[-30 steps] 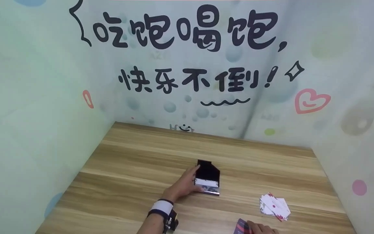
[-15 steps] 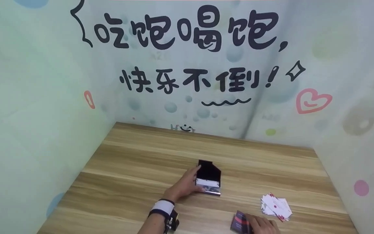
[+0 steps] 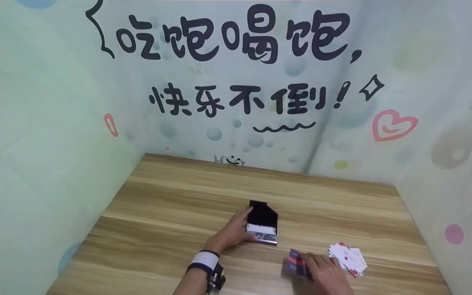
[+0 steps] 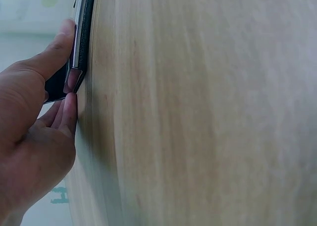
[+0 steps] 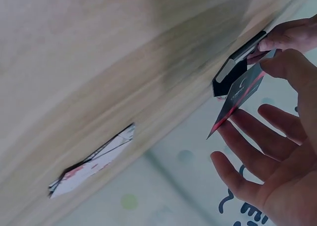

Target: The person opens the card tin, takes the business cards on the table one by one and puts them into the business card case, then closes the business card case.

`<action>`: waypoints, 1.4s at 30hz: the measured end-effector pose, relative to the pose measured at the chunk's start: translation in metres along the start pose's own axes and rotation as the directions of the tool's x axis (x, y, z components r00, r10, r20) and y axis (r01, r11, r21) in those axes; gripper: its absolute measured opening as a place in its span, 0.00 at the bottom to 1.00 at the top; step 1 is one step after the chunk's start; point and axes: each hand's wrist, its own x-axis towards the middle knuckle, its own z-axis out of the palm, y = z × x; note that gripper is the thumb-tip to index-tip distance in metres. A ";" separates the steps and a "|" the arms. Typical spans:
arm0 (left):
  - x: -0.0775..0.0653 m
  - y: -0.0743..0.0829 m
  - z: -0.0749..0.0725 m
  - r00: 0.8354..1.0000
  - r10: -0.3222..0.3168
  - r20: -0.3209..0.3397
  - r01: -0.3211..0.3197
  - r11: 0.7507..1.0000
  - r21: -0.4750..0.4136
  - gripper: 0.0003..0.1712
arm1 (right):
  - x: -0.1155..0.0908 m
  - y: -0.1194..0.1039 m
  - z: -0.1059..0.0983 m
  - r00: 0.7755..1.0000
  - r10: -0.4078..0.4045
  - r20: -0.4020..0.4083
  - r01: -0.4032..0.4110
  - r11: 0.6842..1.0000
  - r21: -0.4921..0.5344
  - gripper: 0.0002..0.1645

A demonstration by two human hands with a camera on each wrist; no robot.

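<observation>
An open business card case [image 3: 264, 215], black inside with a silvery front, lies on the table and has white cards [image 3: 262, 229] in its lower part. My left hand [image 3: 228, 233] holds the case by its left side, thumb at the front and fingers at the back; the left wrist view shows the case [image 4: 85, 37] between thumb and fingers. My right hand [image 3: 327, 271] pinches a dark business card [image 3: 296, 262] with a red stripe. In the right wrist view that card [image 5: 240, 92] is tilted and off the table, between thumb and fingertips.
A loose pile of white cards with red marks [image 3: 348, 258] lies on the wood-grain table [image 3: 170, 205], just right of my right hand. Printed curtain walls [image 3: 236, 139] stand at the back and both sides. A strap with a camera [image 3: 215, 276] sits on my left wrist.
My right hand has moved up and forward from the table's front with the dark card, bringing it nearer the case. My left hand and the case have stayed put.
</observation>
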 end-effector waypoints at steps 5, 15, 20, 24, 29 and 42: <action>-0.002 -0.003 -0.002 1.000 0.017 -0.014 -0.018 1.000 -0.018 0.55 | 0.017 0.001 0.005 0.999 -0.048 -0.019 0.047 0.998 -0.037 0.31; -0.007 -0.005 -0.001 1.000 0.005 -0.011 -0.005 1.000 -0.029 0.55 | 0.042 0.003 0.017 0.981 -0.098 -0.167 0.092 0.995 -0.043 0.33; -0.005 -0.005 -0.002 0.999 0.038 -0.025 -0.038 0.999 0.003 0.55 | 0.055 0.002 0.024 0.982 -0.095 -0.165 0.092 0.995 -0.026 0.34; -0.005 -0.005 -0.003 0.998 0.051 -0.030 -0.050 0.998 0.034 0.55 | 0.066 0.000 0.029 0.979 -0.128 -0.160 0.126 0.992 -0.020 0.33; -0.004 -0.001 -0.002 0.999 0.044 -0.033 -0.044 0.999 -0.002 0.55 | 0.081 -0.002 0.039 0.982 -0.125 -0.143 0.128 0.992 0.012 0.29; -0.004 0.003 0.001 0.997 0.059 -0.041 -0.057 0.997 0.053 0.53 | 0.110 -0.009 0.057 0.984 -0.174 -0.044 0.173 0.985 -0.025 0.26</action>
